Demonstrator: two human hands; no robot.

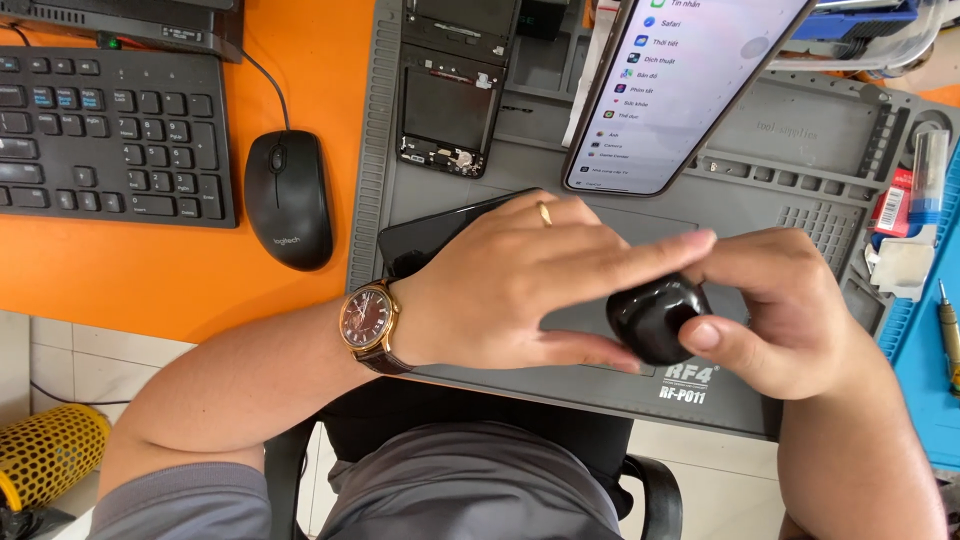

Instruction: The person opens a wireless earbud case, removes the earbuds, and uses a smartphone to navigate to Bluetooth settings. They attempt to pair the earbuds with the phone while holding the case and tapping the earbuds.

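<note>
A: Glossy black plastic, small rounded case (658, 317), pebble-shaped, held over the grey silicone repair mat (640, 215) on the orange worktop (150, 270). Head view only.

B: Hands?

A: Right hand (790, 310) curled narrow around the case from the right, thumb pressed on its front face. Left hand (510, 285) reaches across from the left, fingers long and nearly flat over the top of the case, thumb under it. Both hands touch it. Gold ring and a brown-strapped wristwatch (366, 318) on the left.

B: Case open or closed?

A: Looks closed; no seam gap visible, though the left fingers hide the top edge. Judgement: early stage, nothing removed from it, nothing laid out beside it.

B: Surroundings?

A: A dark flat phone (440, 232) lies on the mat just under the left hand. A lit white-screened phone (690, 80) leans tilted above. An opened phone frame (447, 110) sits at the mat's far edge. Black mouse (288, 198) and black keyboard (110, 135) left of the mat. Screwdriver (950, 335) on a blue mat at far right.
</note>
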